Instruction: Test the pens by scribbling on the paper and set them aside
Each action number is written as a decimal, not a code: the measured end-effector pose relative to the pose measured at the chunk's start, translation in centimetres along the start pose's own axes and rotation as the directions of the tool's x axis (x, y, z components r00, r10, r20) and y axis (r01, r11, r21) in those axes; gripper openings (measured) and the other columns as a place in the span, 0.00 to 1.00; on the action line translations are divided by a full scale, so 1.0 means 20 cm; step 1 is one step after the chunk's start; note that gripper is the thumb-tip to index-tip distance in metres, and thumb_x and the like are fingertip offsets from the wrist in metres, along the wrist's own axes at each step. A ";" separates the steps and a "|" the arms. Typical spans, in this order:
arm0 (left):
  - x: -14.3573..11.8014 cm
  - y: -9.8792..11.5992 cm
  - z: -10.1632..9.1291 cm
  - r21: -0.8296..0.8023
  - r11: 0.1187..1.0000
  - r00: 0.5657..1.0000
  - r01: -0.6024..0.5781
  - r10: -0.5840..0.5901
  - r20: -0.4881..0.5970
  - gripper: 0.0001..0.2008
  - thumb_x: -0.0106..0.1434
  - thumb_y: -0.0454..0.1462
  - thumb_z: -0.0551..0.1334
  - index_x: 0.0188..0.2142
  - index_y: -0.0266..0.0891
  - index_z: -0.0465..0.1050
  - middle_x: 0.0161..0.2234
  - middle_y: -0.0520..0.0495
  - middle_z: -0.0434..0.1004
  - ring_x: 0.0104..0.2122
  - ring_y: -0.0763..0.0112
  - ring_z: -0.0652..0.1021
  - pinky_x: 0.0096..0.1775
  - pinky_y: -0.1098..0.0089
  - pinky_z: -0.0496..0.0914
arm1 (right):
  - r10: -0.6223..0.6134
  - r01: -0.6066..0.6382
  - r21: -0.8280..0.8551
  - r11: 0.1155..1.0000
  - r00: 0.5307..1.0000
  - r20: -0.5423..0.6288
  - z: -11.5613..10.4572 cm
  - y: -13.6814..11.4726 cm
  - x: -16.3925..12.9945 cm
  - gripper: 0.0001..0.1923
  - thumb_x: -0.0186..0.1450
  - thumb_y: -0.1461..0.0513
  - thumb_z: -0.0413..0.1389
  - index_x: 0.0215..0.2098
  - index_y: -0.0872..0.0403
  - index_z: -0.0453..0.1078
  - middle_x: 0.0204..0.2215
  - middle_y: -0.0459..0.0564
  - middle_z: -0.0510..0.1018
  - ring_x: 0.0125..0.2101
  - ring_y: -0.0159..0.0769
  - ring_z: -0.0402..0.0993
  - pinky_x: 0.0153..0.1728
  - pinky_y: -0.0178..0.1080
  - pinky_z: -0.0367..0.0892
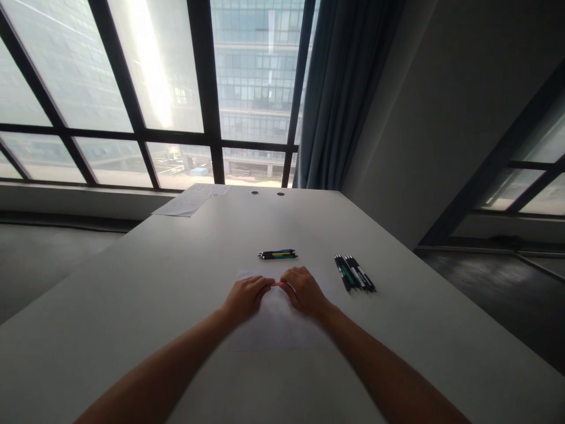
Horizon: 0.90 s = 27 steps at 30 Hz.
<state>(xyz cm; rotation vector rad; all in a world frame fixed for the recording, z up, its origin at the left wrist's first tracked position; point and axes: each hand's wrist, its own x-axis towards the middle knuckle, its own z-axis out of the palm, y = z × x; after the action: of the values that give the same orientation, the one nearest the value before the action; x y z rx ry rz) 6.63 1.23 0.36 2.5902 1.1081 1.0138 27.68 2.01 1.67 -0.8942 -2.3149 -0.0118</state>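
Observation:
My left hand [246, 296] and my right hand [303, 291] meet fingertip to fingertip over a white sheet of paper [278, 330] on the table [132, 306]. Between the fingertips sits a small pinkish thing [276, 284], too small to identify; both hands seem to pinch it. A small bundle of pens [278, 254] with yellow and blue on them lies just beyond my hands. A second group of dark pens [354, 274] lies to the right of my right hand.
Loose papers [189, 201] lie at the table's far left corner, and two round cable holes [268, 193] sit near the far edge. Behind are large windows [176, 88] and a grey curtain [344, 94]. The table's right edge drops to dark floor [494, 294].

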 end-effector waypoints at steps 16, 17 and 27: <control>0.00 -0.03 -0.01 0.134 0.987 0.991 0.085 -0.070 -0.112 0.13 0.71 0.39 0.52 0.43 0.40 0.74 0.37 0.46 0.81 0.35 0.67 0.80 0.37 0.70 0.73 | 0.239 -0.254 -0.103 0.962 0.961 -0.138 -0.04 0.09 -0.02 0.14 0.72 0.63 0.42 0.33 0.54 0.67 0.34 0.51 0.75 0.37 0.38 0.67 0.41 0.41 0.58; 0.00 -0.02 -0.01 0.131 0.988 0.991 0.077 -0.061 -0.123 0.13 0.71 0.39 0.52 0.43 0.40 0.74 0.36 0.46 0.80 0.35 0.67 0.80 0.37 0.69 0.73 | 0.238 -0.253 -0.113 0.961 0.963 -0.126 -0.04 0.09 -0.02 0.15 0.72 0.63 0.42 0.31 0.54 0.66 0.33 0.51 0.74 0.35 0.38 0.67 0.40 0.41 0.58; 0.00 0.05 -0.01 -0.118 0.993 0.970 0.029 -0.056 -0.236 0.12 0.67 0.44 0.59 0.36 0.39 0.76 0.29 0.47 0.79 0.28 0.72 0.77 0.33 0.72 0.72 | -0.109 0.104 -0.091 0.990 0.992 -0.057 -0.03 -0.08 0.02 0.15 0.70 0.63 0.47 0.54 0.54 0.65 0.42 0.55 0.77 0.44 0.42 0.70 0.54 0.50 0.58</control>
<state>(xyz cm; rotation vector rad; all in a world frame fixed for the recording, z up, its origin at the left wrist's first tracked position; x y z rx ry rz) 7.07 0.48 0.97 2.3918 1.1146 1.3660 26.84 1.01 2.74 -0.8008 -2.3168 -0.1854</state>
